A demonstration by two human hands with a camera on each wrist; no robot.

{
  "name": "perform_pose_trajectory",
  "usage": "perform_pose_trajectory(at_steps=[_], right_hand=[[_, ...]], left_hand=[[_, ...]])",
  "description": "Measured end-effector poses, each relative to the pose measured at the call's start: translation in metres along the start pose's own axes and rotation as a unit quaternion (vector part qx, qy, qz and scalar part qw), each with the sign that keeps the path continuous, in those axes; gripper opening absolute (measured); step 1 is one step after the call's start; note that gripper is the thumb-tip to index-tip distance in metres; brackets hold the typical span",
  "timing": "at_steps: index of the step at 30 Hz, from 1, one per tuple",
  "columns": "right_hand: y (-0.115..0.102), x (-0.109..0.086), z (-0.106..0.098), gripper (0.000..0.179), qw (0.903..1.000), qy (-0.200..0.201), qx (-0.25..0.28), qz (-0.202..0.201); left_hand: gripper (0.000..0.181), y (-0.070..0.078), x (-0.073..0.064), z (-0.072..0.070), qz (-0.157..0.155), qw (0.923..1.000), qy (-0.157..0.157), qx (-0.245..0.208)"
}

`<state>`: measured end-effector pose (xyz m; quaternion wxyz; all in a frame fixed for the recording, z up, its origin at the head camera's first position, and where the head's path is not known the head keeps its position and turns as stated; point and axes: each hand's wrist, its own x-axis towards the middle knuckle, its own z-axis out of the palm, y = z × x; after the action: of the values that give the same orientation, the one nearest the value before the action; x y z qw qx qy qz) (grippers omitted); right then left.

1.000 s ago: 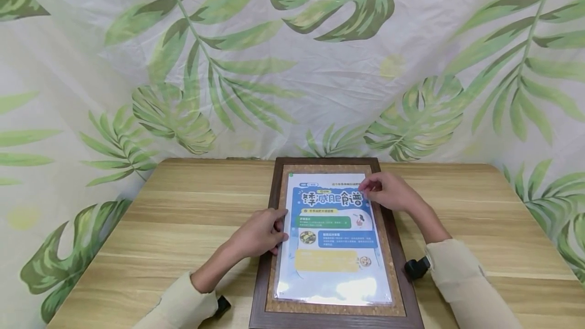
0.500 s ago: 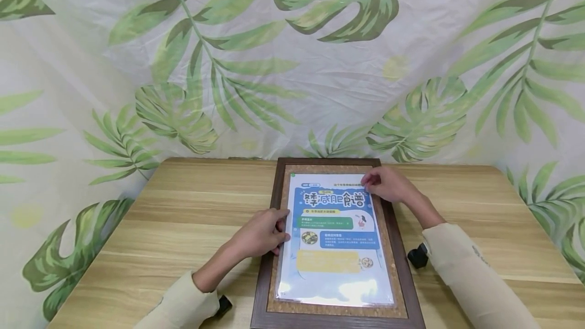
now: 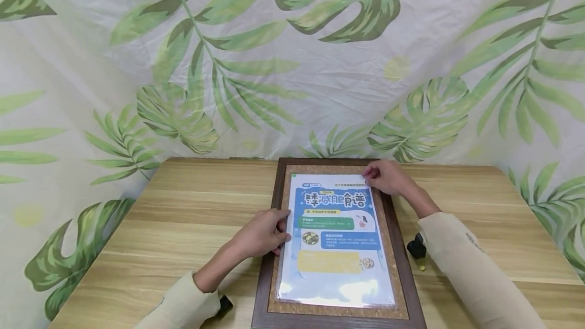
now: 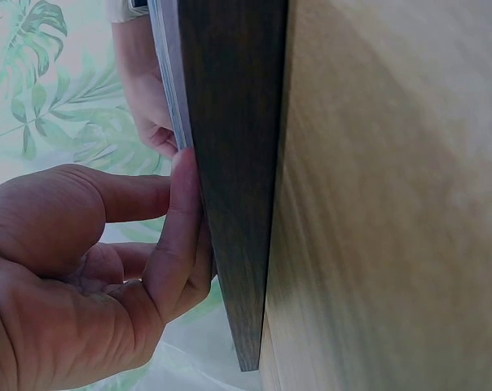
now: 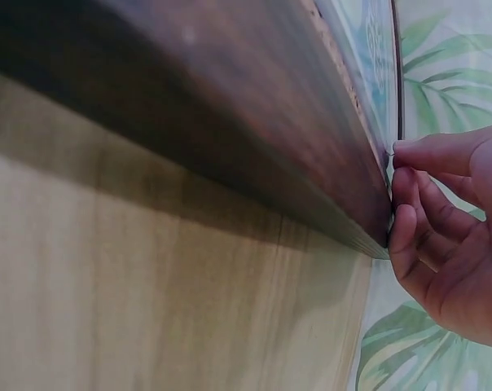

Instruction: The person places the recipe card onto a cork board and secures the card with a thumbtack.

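Poster [image 3: 338, 240] in corkboard frame [image 3: 338, 320]; left hand [image 3: 261, 231], fingers parted, touches edge; right hand [image 3: 388, 177] bunched at corner, hold unclear.

Between the left fingers [image 3: 285, 212] and the right fingers [image 3: 371, 172], the sheet [image 3: 338, 240] is white and blue, with dark lettering and panels in green, blue and yellow. Beyond the left fingers, a green dot [image 3: 294, 175] marks its corner. Around it runs speckled tan cork [image 3: 338, 310], edged by a dark brown frame [image 3: 262, 293]. Under the fingers, the tabletop [image 3: 196, 192] is pale yellow-brown, streaked with wood grain. Behind them, the cloth [image 3: 333, 85] is whitish, patterned with green leaves. Nearer than the right fingers are a cream sleeve [image 3: 475, 268], a black device [image 3: 416, 247] and a yellow speck [image 3: 422, 268].
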<state>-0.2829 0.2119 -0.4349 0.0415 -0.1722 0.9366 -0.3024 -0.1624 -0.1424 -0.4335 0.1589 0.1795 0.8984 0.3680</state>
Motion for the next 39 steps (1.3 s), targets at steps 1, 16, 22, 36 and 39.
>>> perform_pose_trajectory(at_steps=[1, 16, 22, 36, 39], right_hand=[[0.0, 0.001, 0.0, 0.013, 1.0, 0.002, 0.0, 0.001], [0.006, 0.018, -0.005, 0.015, 0.9999, -0.001, -0.011, 0.006], [0.002, 0.026, -0.012, 0.02, 0.999, -0.024, -0.02, 0.031], [0.006, 0.032, -0.018, 0.024, 0.9967, -0.06, 0.007, 0.055], [0.009, 0.032, -0.019, 0.024, 0.9965, -0.065, 0.012, 0.052]], left_hand=[[0.052, 0.0, 0.0, 0.0, 0.0, 1.0, 0.0, 0.0], [0.059, 0.001, -0.002, -0.002, 0.001, 1.0, -0.003, 0.003], [0.055, 0.0, -0.001, -0.002, 0.002, 1.0, -0.002, 0.007], [0.054, 0.001, -0.003, -0.003, 0.002, 0.9999, -0.002, 0.012], [0.053, 0.002, -0.003, -0.003, 0.001, 1.0, -0.003, 0.009]])
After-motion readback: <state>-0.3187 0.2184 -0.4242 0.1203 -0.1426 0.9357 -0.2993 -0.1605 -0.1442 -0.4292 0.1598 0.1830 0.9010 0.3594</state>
